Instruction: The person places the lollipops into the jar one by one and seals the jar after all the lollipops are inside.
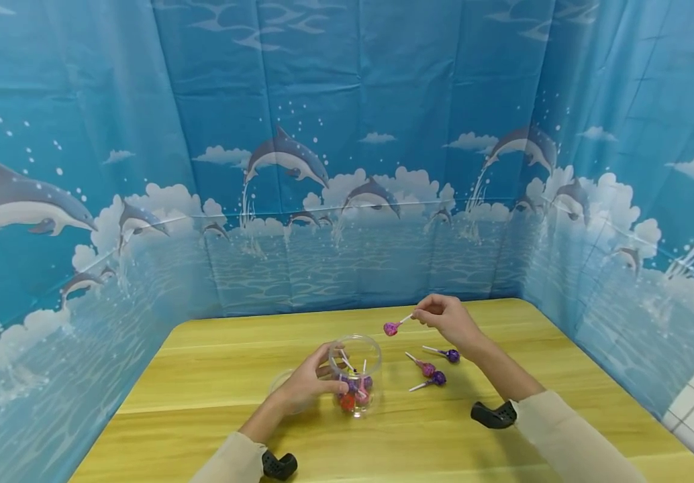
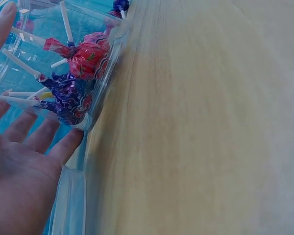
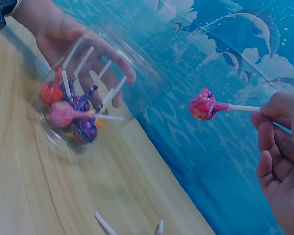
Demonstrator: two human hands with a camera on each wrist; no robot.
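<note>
My left hand holds a clear plastic jar from its left side, thumb toward me and fingers around the back. Inside the jar, red, pink and purple wrapped lollipops lie at the bottom with their white sticks pointing up; a red lollipop and a purple one show through its wall. To the right of the jar and higher than its rim, my right hand pinches the stick end of a pink lollipop, its head pointing toward the jar.
On the wooden table right of the jar lie a pink lollipop and two purple ones. A clear round lid lies by the left wrist, partly hidden. A blue dolphin curtain stands behind the table.
</note>
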